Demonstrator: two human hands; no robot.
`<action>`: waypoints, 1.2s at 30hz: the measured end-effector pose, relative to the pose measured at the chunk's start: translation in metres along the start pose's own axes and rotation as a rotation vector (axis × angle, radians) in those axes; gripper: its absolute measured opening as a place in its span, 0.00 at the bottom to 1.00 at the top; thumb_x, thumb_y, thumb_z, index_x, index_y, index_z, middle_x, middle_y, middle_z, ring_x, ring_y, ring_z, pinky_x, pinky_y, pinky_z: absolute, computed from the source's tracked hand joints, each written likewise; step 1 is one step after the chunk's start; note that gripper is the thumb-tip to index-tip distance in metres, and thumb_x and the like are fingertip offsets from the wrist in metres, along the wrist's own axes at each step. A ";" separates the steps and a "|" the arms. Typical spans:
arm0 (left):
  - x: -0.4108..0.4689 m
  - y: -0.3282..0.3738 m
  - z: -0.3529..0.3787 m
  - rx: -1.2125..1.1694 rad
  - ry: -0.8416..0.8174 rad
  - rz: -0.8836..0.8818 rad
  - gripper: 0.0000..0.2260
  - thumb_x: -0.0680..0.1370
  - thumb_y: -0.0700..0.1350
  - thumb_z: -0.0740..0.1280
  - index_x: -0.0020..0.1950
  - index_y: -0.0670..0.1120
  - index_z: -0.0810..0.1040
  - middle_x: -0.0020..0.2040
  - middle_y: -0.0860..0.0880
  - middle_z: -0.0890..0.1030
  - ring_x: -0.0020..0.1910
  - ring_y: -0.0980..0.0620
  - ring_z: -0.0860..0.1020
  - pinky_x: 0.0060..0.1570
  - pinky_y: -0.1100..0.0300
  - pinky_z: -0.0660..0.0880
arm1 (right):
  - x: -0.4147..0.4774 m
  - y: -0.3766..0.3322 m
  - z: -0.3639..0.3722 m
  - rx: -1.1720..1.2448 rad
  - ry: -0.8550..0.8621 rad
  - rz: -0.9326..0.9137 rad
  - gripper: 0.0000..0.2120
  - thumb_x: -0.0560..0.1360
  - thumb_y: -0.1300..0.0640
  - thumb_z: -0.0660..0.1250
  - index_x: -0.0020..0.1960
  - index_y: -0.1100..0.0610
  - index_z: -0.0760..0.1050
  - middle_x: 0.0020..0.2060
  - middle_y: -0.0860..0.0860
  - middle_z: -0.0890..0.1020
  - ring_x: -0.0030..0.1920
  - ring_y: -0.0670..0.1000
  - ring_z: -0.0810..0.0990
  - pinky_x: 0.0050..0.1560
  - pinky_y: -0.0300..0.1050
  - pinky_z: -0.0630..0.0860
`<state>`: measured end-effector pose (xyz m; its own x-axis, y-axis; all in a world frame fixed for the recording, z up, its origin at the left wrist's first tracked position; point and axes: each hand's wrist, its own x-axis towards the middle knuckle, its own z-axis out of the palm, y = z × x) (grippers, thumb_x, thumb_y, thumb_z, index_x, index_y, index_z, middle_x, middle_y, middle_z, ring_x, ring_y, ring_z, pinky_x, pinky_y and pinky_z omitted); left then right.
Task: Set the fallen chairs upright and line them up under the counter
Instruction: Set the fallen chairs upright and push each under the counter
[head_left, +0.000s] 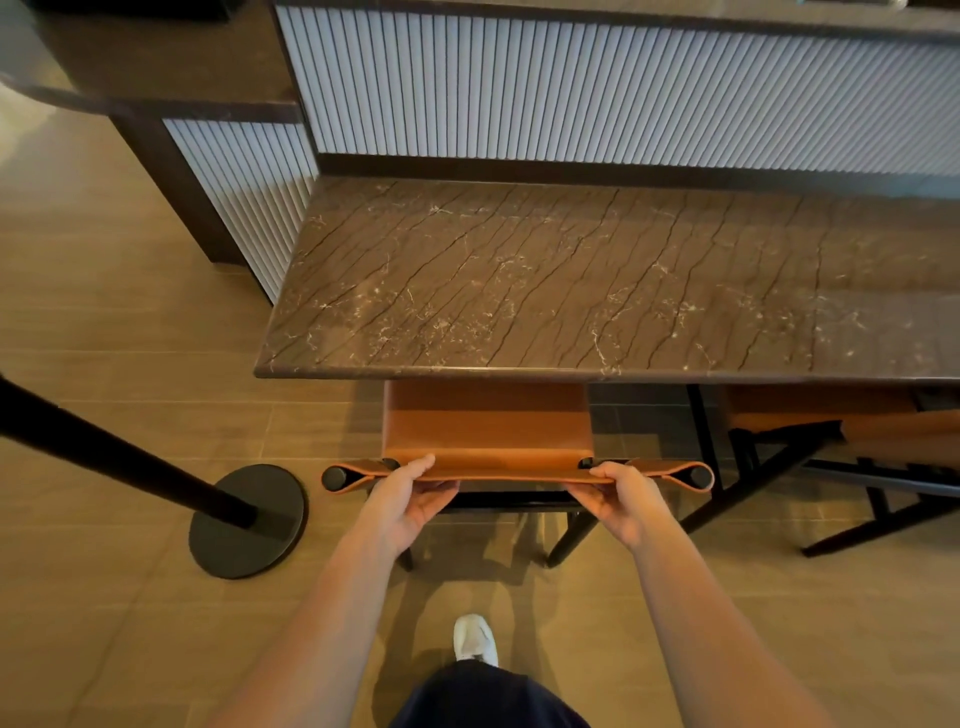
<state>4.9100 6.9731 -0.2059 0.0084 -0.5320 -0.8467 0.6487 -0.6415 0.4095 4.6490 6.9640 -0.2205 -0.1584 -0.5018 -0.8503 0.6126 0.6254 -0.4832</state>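
An upright chair (488, 426) with an orange leather seat and black frame stands in front of me, its seat partly under the brown marble counter (571, 280). My left hand (410, 493) grips the top edge of its orange backrest near the left end. Near the right end of that edge, my right hand (621, 496) grips it too. A second orange chair (841, 447) is at the right, tilted, with its black legs splayed out from under the counter.
A black stanchion post with a round base (244, 522) stands on the tiled floor at the left. A ribbed white panel (571, 88) rises behind the counter. My white shoe (475, 639) is on the floor below the chair.
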 end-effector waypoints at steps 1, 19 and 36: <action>-0.002 -0.001 -0.002 -0.011 0.000 -0.004 0.13 0.78 0.38 0.66 0.61 0.38 0.72 0.56 0.34 0.78 0.54 0.37 0.79 0.46 0.47 0.78 | -0.001 0.001 0.000 -0.008 0.013 0.003 0.11 0.77 0.70 0.61 0.59 0.64 0.70 0.54 0.65 0.79 0.49 0.63 0.81 0.32 0.54 0.82; 0.002 0.014 0.000 -0.023 0.176 -0.021 0.17 0.78 0.39 0.65 0.66 0.37 0.72 0.59 0.35 0.77 0.58 0.39 0.77 0.53 0.48 0.76 | -0.001 -0.018 0.003 0.107 0.114 0.087 0.13 0.80 0.62 0.59 0.64 0.62 0.69 0.58 0.63 0.78 0.55 0.64 0.79 0.43 0.61 0.77; 0.015 0.004 0.007 -0.053 0.285 0.079 0.17 0.75 0.30 0.56 0.64 0.38 0.67 0.52 0.37 0.76 0.47 0.39 0.77 0.32 0.48 0.76 | 0.019 -0.010 -0.015 0.139 0.197 -0.026 0.12 0.72 0.76 0.56 0.51 0.63 0.68 0.50 0.64 0.76 0.44 0.64 0.78 0.28 0.60 0.78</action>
<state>4.9077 6.9585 -0.2148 0.2693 -0.3977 -0.8771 0.6762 -0.5704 0.4662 4.6283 6.9578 -0.2348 -0.3152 -0.3815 -0.8690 0.7048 0.5191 -0.4835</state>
